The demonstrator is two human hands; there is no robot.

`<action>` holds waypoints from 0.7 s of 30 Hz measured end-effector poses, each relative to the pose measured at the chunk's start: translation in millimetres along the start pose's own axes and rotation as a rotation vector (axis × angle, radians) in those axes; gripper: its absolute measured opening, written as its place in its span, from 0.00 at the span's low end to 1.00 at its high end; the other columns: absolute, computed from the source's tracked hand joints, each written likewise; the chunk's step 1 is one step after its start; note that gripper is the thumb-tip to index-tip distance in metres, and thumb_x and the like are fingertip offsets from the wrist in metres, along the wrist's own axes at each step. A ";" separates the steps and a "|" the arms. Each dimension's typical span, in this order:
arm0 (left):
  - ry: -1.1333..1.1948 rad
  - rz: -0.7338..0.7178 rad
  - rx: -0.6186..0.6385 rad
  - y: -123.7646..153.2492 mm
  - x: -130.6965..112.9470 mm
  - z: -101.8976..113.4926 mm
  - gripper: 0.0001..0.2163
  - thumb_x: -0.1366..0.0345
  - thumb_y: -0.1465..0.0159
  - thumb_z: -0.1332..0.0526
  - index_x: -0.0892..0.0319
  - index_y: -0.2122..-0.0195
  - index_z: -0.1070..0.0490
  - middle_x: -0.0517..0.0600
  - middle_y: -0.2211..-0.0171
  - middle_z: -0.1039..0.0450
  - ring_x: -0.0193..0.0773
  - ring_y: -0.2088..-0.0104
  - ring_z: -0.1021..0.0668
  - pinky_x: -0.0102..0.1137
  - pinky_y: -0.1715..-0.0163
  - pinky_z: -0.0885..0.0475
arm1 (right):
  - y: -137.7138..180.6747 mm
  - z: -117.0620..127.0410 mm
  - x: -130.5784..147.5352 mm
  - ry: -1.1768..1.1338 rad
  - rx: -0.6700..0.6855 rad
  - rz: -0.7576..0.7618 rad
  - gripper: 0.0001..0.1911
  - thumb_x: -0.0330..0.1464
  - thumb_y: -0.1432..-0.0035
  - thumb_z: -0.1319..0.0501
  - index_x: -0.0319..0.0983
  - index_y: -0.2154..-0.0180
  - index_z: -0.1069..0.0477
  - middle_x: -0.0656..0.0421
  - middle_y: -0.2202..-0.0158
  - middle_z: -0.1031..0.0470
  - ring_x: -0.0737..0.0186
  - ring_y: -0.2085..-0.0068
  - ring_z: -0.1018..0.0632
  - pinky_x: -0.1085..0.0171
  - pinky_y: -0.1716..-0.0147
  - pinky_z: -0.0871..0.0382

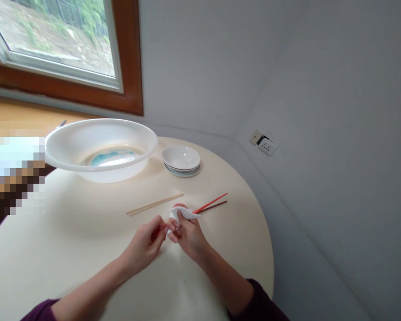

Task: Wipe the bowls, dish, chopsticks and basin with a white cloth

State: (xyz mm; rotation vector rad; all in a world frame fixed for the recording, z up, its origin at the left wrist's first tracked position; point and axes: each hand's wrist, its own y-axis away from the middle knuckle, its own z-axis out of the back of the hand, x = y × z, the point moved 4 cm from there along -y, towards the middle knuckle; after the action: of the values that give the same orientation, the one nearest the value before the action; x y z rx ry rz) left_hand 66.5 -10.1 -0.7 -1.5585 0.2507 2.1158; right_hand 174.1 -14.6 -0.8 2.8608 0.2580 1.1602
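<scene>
My right hand [191, 236] is closed around a folded white cloth or tissue [187, 212]. Out of its right side stick a bright red chopstick [211, 202] and a darker red chopstick [215, 205], their tips spread apart. With fingers pinched, my left hand [149, 238] grips a red chopstick end at the cloth's left edge, and the two hands almost touch. Whether it holds both sticks is hidden. Just beyond my hands, a pair of pale wooden chopsticks [155, 204] lies on the round cream table [87, 249].
A large translucent white basin [137, 167] stands at the back left, with something blue showing at its bottom. To its right sit stacked small white dishes [181, 157]. Beyond the table's right edge are the grey wall [337, 156] and a socket [268, 146]. A wood-framed window [128, 53] is behind.
</scene>
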 end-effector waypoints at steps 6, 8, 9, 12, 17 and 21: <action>-0.003 0.011 -0.016 2.0 -2.5 -3.2 0.11 0.58 0.40 0.49 0.56 0.76 0.45 0.41 0.83 0.44 0.30 0.81 0.41 0.25 0.81 0.44 | 3.5 -2.5 3.9 0.034 -0.011 -0.070 0.20 0.42 0.56 0.33 0.44 0.68 0.42 0.69 0.83 0.45 0.72 0.81 0.42 0.75 0.86 0.59; -0.007 0.001 -0.009 2.4 -4.6 -3.6 0.11 0.58 0.40 0.49 0.56 0.76 0.45 0.41 0.83 0.45 0.30 0.81 0.41 0.26 0.81 0.45 | 4.3 -2.9 4.6 0.039 -0.015 -0.084 0.21 0.42 0.57 0.32 0.44 0.67 0.42 0.70 0.84 0.45 0.72 0.81 0.43 0.74 0.85 0.60; -0.009 -0.002 -0.005 2.5 -5.6 -3.6 0.11 0.58 0.40 0.49 0.56 0.76 0.45 0.41 0.83 0.45 0.30 0.81 0.41 0.26 0.82 0.45 | 4.5 -3.1 4.8 0.042 -0.014 -0.089 0.22 0.42 0.58 0.32 0.44 0.67 0.42 0.70 0.84 0.44 0.72 0.81 0.43 0.74 0.85 0.60; -0.021 -0.010 0.016 2.2 -7.1 -3.9 0.11 0.58 0.39 0.50 0.56 0.76 0.46 0.41 0.83 0.46 0.30 0.82 0.42 0.26 0.82 0.45 | 4.4 -3.3 5.0 0.059 -0.004 -0.092 0.21 0.43 0.57 0.33 0.44 0.67 0.43 0.70 0.84 0.44 0.73 0.81 0.44 0.74 0.85 0.61; -0.045 -0.014 0.038 1.5 -3.8 -5.4 0.11 0.58 0.38 0.51 0.55 0.76 0.47 0.41 0.82 0.46 0.30 0.81 0.41 0.26 0.82 0.45 | 3.5 -4.3 6.0 0.094 0.021 -0.085 0.16 0.40 0.54 0.37 0.43 0.69 0.43 0.71 0.85 0.48 0.73 0.82 0.47 0.74 0.85 0.62; -0.088 -0.023 0.045 1.3 -3.6 -6.4 0.11 0.57 0.38 0.52 0.55 0.76 0.47 0.41 0.82 0.45 0.30 0.81 0.41 0.26 0.81 0.44 | 2.3 -5.7 8.8 0.103 0.028 -0.057 0.10 0.35 0.55 0.42 0.42 0.72 0.43 0.71 0.86 0.50 0.73 0.83 0.48 0.73 0.85 0.61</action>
State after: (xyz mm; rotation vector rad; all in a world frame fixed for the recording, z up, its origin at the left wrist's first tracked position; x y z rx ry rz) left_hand 72.1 -14.9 0.3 -1.4326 0.2472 2.1404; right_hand 176.7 -15.5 9.6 2.8015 0.3610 1.3046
